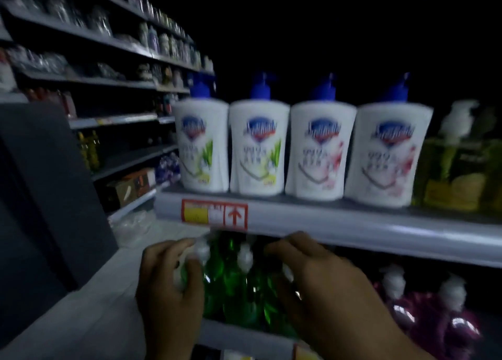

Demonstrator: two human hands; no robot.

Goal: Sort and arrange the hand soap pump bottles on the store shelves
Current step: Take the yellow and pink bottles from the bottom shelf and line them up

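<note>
Toward 10 o'clock, long aisle shelving [108, 41], dim and blurred, stock unreadable. Across the middle, from 9 to 3 o'clock, the grey upper shelf [353, 224], carrying four white bottles [259, 147] with blue pumps, upright and shoulder to shoulder: two green-labelled at the 9 o'clock end, two pink-labelled beside them. At 3 o'clock, just past the last of these, a yellow-green bottle [456, 175].

Below that shelf, at 6 o'clock, the green bottles [231, 283]: clear, upright, packed close at the front of the lower shelf. At 4 o'clock, a cluster of maroon bottles [440, 321].

Left hand [165, 286] clamped on the end green bottle at the 9 o'clock side, thumb across its shoulder. Right hand [320, 283] curled over the 3 o'clock side of the same group, seemingly closed round a bottle there, though blurred.

Probably full and fairly heavy; smooth plastic walls, rigid but slippery. Best taken round the body or shoulder, not by the white pump heads [245, 256], likely to twist or press down.

Smallest, at 12 o'clock from the hands: a red price tag [214, 214].
</note>
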